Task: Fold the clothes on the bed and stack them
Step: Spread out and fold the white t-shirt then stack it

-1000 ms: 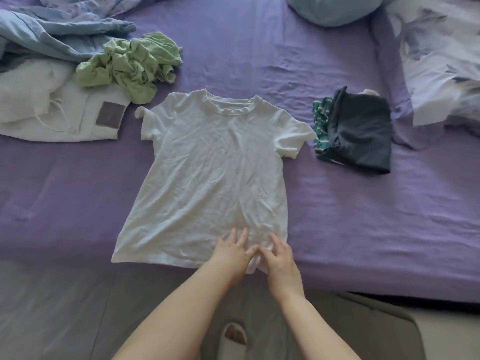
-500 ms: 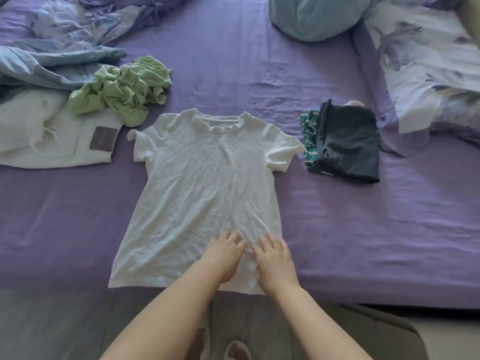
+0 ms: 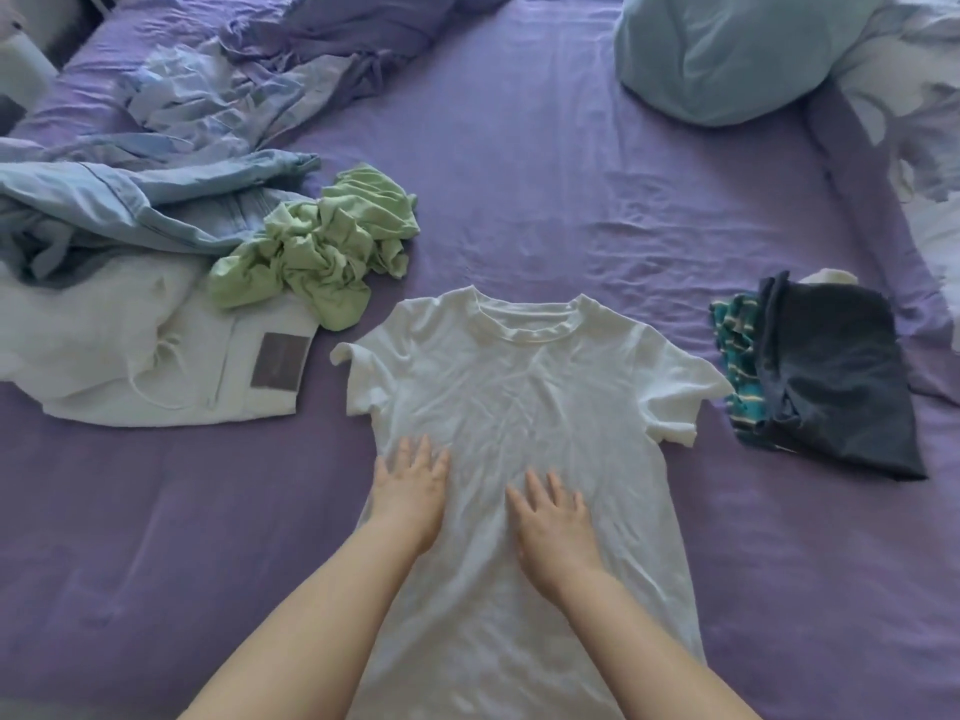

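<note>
White T-shirt (image 3: 519,407) is lying flat on the bed (image 3: 571,200), beside the folded dark stack (image 3: 831,376). Both hands, left (image 3: 410,491) and right (image 3: 553,527), flat and open, have been sliding from hem toward chest, smoothing; folding is likely coming next.

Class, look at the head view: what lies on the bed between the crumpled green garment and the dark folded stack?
The white T-shirt lies spread flat between the green garment and the dark folded stack.
</note>
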Demonstrator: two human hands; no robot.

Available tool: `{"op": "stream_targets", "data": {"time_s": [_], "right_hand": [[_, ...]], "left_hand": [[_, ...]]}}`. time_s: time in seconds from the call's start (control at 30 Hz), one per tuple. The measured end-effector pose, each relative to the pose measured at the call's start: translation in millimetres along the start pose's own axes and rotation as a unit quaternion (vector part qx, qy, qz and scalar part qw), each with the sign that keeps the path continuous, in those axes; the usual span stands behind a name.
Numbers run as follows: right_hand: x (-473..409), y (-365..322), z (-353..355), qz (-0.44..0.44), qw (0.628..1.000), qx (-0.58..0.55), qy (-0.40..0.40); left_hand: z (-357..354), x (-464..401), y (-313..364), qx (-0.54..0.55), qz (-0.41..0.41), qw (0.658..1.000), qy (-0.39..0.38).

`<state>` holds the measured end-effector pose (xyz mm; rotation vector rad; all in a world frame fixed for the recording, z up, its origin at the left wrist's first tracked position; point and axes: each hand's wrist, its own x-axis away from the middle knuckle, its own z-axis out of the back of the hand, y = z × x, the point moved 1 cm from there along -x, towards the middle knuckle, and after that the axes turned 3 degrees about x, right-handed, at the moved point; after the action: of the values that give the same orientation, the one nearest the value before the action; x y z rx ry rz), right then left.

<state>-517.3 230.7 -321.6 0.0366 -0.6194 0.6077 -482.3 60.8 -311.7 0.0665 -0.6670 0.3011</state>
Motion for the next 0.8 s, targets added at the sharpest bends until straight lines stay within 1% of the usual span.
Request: {"op": "stream_targets", "data": {"time_s": [0.1, 0.17, 0.2, 0.23, 0.27, 0.3, 0.33, 0.37, 0.4, 0.43, 0.47, 0.5, 0.53, 0.6, 0.63, 0.7, 0.73, 0.8], "right_hand": [[-37, -28, 14, 0.027, 0.999, 0.000, -0.017], [-59, -46, 20, 0.050, 0.998, 0.008, -0.023], [-69, -53, 23, 0.061, 0.998, 0.017, -0.025], [-79, -58, 25, 0.070, 0.997, 0.029, -0.025], [-87, -62, 27, 0.075, 0.996, 0.042, -0.022], [-95, -64, 29, 0.079, 0.995, 0.052, -0.019], [-103, -65, 32, 0.082, 0.995, 0.060, -0.016], [-109, -65, 34, 0.086, 0.994, 0.065, -0.013], [-114, -66, 37, 0.091, 0.993, 0.069, -0.010], [-120, -67, 41, 0.096, 0.993, 0.074, -0.008], [-124, -68, 44, 0.102, 0.992, 0.077, -0.006], [-129, -70, 47, 0.106, 0.991, 0.079, -0.007], [-133, -72, 49, 0.112, 0.990, 0.085, -0.012], [-140, -74, 54, 0.122, 0.987, 0.105, -0.030], [-144, -76, 57, 0.126, 0.985, 0.111, -0.037], [-151, -79, 65, 0.141, 0.984, 0.108, -0.027], [-155, -81, 70, 0.151, 0.983, 0.106, -0.014], [-165, -83, 78, 0.169, 0.980, 0.107, -0.001]], "left_hand": [[10, -22, -30, -0.008, -0.020, 1.000, 0.002], [15, -35, -43, -0.011, -0.050, 0.998, 0.020], [17, -40, -49, -0.009, -0.058, 0.997, 0.049], [20, -45, -55, -0.005, -0.048, 0.995, 0.093], [23, -49, -61, 0.016, -0.014, 0.989, 0.145], [28, -53, -68, 0.058, 0.041, 0.979, 0.193], [34, -57, -75, 0.110, 0.098, 0.963, 0.224], [39, -62, -82, 0.169, 0.146, 0.949, 0.223], [42, -67, -88, 0.240, 0.175, 0.933, 0.203], [46, -72, -92, 0.306, 0.182, 0.917, 0.179], [48, -77, -94, 0.347, 0.175, 0.907, 0.162], [50, -80, -96, 0.347, 0.161, 0.910, 0.163], [50, -83, -99, 0.310, 0.149, 0.922, 0.178], [52, -89, -105, 0.193, 0.138, 0.948, 0.214], [52, -90, -107, 0.142, 0.136, 0.955, 0.222], [53, -91, -104, 0.077, 0.121, 0.963, 0.226], [51, -91, -101, 0.064, 0.108, 0.966, 0.225], [46, -92, -95, 0.078, 0.090, 0.970, 0.211]]}}
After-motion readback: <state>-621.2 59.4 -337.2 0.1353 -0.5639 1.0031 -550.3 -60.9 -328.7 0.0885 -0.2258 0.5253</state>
